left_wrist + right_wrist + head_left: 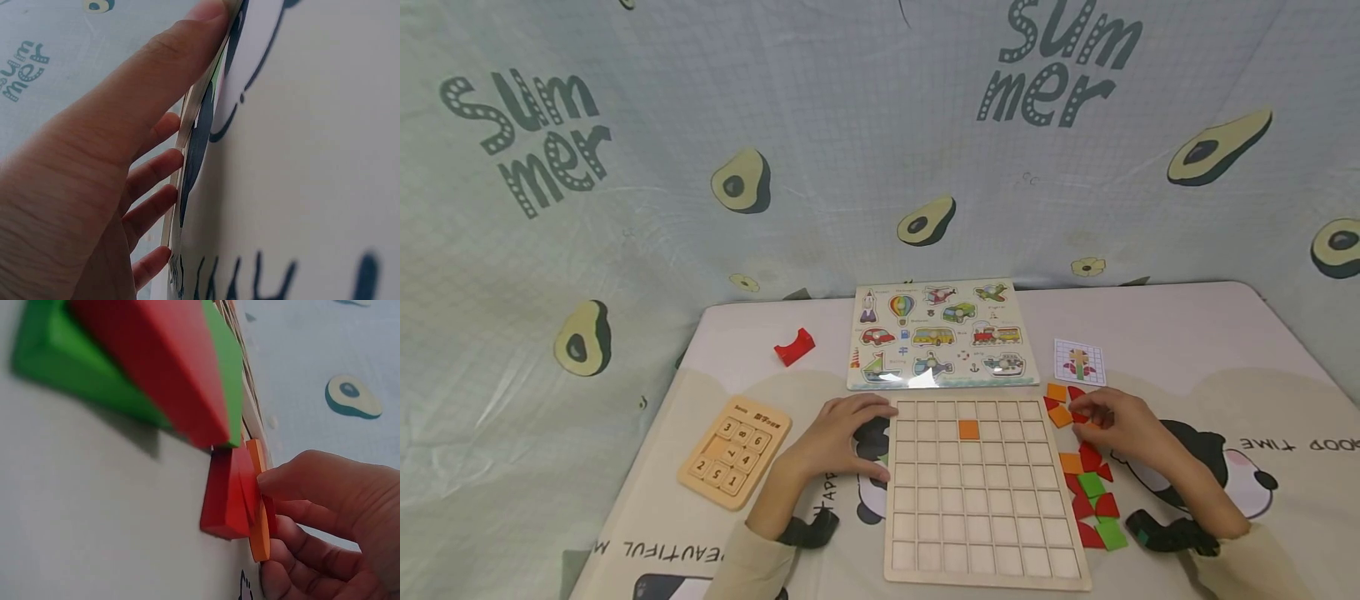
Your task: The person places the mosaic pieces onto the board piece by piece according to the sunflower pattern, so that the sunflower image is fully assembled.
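Near edge of the table (1150,325): wooden grid board (981,492), centred, one orange square tile (968,429) seated in its second row from the far side, about mid-width. All other cells bare.

Left hand (842,437) lies flat at the board's left edge, fingers straight and relaxed, fingertips (164,127) against the board rim, thumb along the near side. Holding nothing.

Right of the board: loose pile of red, green and orange tiles (1092,492) running along the board's right edge. Right hand (1120,425) sits at the far end of that pile, fingers curled, pinching a thin orange tile (258,500) on edge, with a red tile (226,497) touching it on the table.

Left side of the table: number slide puzzle (734,450), just beyond the left hand's outer side.

Farther: vehicle peg puzzle (940,333) touching the board's far edge; pattern card (1078,362) beyond the right hand; red block (794,346) toward the far-left corner.
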Demonstrator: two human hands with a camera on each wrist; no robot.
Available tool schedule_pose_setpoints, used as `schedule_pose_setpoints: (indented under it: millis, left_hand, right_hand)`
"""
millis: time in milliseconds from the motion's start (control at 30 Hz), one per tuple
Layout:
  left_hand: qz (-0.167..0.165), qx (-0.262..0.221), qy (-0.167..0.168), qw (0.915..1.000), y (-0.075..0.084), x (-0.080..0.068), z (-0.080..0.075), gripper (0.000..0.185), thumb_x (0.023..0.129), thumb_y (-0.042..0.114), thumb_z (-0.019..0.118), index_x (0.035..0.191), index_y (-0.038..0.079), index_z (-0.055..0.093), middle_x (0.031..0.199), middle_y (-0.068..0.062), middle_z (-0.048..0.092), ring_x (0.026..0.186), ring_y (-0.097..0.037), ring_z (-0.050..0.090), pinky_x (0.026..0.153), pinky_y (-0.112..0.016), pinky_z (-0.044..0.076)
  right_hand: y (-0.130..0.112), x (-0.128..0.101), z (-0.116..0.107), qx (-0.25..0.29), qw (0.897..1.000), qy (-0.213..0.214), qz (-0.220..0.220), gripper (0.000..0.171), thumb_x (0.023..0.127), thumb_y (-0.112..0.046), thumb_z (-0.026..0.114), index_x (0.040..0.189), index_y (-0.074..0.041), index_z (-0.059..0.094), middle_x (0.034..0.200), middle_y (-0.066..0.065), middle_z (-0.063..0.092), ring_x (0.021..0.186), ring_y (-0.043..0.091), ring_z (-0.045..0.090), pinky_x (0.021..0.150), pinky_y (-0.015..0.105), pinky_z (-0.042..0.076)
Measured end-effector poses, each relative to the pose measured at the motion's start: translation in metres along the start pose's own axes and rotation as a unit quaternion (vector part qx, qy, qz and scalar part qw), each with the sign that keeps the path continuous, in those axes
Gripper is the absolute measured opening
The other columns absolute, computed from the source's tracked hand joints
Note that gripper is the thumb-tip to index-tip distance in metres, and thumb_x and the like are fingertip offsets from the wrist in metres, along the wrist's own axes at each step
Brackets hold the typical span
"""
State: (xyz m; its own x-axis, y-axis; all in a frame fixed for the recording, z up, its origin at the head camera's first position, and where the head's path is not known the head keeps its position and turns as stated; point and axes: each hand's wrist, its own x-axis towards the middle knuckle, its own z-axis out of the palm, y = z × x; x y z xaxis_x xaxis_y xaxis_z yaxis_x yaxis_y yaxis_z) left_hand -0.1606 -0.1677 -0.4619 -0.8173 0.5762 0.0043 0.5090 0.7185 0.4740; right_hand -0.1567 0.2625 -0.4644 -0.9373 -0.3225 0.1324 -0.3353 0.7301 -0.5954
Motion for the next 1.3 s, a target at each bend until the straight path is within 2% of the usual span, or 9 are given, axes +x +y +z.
schedule_pose_setpoints:
  millis: [433,667,933,1300]
  left_hand:
    - [0.0,0.001,0.0,1.0,-0.004,0.0,0.0,0.082,0.065,0.05,0.087,0.136,0.022,0.056,0.145,-0.003,0.047,0.138,-0.023,0.036,0.111,-0.051,0.026]
    - [-0.001,0.003,0.001,1.0,-0.006,0.0,0.0,0.083,0.065,0.05,0.087,0.136,0.022,0.056,0.145,-0.003,0.046,0.138,-0.023,0.036,0.11,-0.051,0.027]
    - [0.006,0.003,-0.002,1.0,-0.006,0.001,0.001,0.082,0.066,0.05,0.087,0.136,0.022,0.056,0.146,-0.002,0.046,0.138,-0.022,0.036,0.11,-0.05,0.028]
    - [0.008,-0.002,-0.006,0.9999,-0.004,0.001,0.0,0.083,0.066,0.05,0.086,0.137,0.021,0.055,0.146,-0.002,0.045,0.138,-0.022,0.036,0.11,-0.049,0.027]
  right_hand:
    - [-0.008,0.004,0.0,-0.002,1.0,-0.008,0.016,0.024,0.077,-0.006,0.08,0.098,0.001,0.07,0.083,0.001,0.057,0.076,0.014,0.048,0.064,0.02,0.047]
    - [-0.018,0.009,0.003,0.001,1.0,-0.009,-0.007,0.023,0.077,-0.006,0.079,0.098,0.0,0.071,0.085,0.002,0.059,0.076,0.013,0.048,0.064,0.021,0.048]
    - [-0.03,0.012,0.013,0.048,0.998,-0.036,-0.017,0.024,0.078,-0.007,0.08,0.099,-0.001,0.07,0.083,-0.002,0.055,0.075,0.011,0.05,0.064,0.021,0.05]
    - [-0.043,0.018,0.027,0.059,0.996,-0.051,-0.043,0.024,0.078,-0.008,0.08,0.1,-0.004,0.071,0.084,-0.004,0.058,0.077,0.009,0.048,0.065,0.021,0.046]
